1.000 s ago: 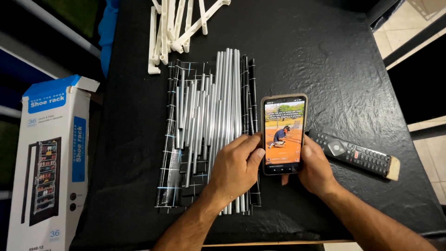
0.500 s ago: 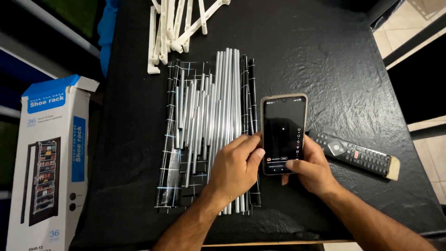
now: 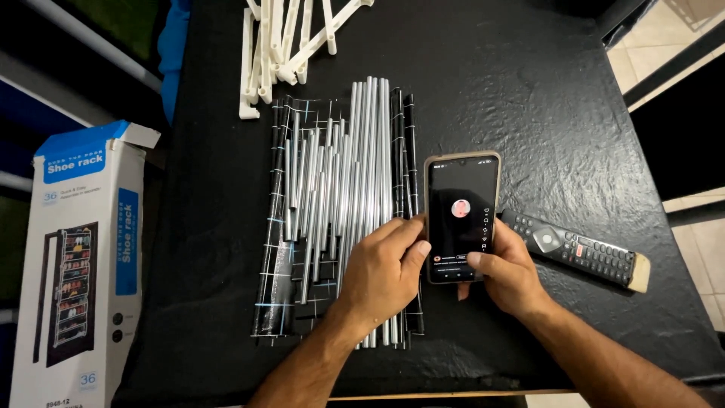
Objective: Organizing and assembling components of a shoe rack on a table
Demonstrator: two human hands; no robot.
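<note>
phone (image 3: 462, 217) upright lengthwise, clasped in right hand (image 3: 507, 273) | left hand (image 3: 384, 273) steadies its left edge, resting on metal tubes (image 3: 343, 181)

Bare forearms, no sleeves, unadorned fingers (image 3: 411, 236)
</note>
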